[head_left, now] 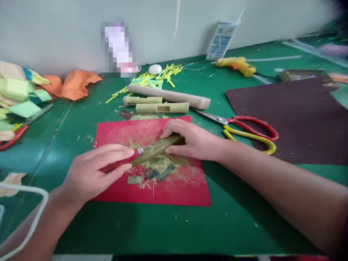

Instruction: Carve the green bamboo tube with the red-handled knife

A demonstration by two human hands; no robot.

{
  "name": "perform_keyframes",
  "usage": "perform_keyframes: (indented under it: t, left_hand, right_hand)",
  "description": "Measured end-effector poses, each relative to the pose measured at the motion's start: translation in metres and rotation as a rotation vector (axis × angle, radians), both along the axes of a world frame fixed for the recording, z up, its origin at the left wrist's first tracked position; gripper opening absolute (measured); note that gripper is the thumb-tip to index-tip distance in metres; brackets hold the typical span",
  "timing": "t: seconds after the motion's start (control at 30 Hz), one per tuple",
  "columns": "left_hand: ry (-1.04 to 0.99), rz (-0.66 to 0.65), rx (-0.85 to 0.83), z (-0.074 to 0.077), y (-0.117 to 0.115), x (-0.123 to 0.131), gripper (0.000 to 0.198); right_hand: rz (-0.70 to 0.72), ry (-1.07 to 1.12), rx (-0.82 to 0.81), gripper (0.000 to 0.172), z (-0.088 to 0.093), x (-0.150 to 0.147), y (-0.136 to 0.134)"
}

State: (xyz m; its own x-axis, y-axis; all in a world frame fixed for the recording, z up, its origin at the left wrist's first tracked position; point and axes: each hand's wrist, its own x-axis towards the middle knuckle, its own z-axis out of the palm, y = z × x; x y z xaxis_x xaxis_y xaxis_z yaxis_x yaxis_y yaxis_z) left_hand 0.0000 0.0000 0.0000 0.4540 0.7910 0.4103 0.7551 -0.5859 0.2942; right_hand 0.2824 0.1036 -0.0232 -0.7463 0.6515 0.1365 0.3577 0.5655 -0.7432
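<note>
Bamboo (153, 151), olive-green, slanted over the red mat (190, 190), clamped in the right hand (190, 139); the left hand (95, 168) gripped a knife (134, 156). A green table (152, 232) lay under the mat, a pale wall (154, 29) behind it.

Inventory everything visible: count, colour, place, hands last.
Mat: 1, red, centre
Shavings: many, greenish, on mat
Bamboo tube: 1, olive, over mat
Handled tool: 1, red, over mat
Cut bamboo pieces: 2, pale green, behind mat
Stick: 1, beige, behind those
Thin strips: many, yellow and green, rear
Oval: 1, white, by strips
Scissors: 1 pair, red and yellow, right
Sheet: 1, dark, right
Glue gun: 1, yellow, right
Packet: 1, blue and white, rear
Masked item: 1, pinkish, rear
Crumpled material: unclear count, orange, left
Folded pieces: several, mostly green, left
Second handle: 1, red, left
Frame: 1, white, lower left
Clutter: uncountable, mixed, far right
Table: 1, green, below
Left hand: 1, on tool
Right hand: 1, on tube
</note>
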Motion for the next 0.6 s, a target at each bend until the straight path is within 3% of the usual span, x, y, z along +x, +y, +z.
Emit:
perform_keyframes:
  t: [0.33,0.6]
  left_hand:
    - [-0.092,0.052,-0.079,-0.003,0.005,0.011,0.024]
    - [-0.029,0.041,-0.077,0.003,0.006,0.014,0.027]
  right_hand:
    - [-0.021,0.008,-0.021,0.020,-0.001,0.001,-0.001]
    - [-0.018,0.000,-0.026,0.022,-0.001,-0.001,-0.001]
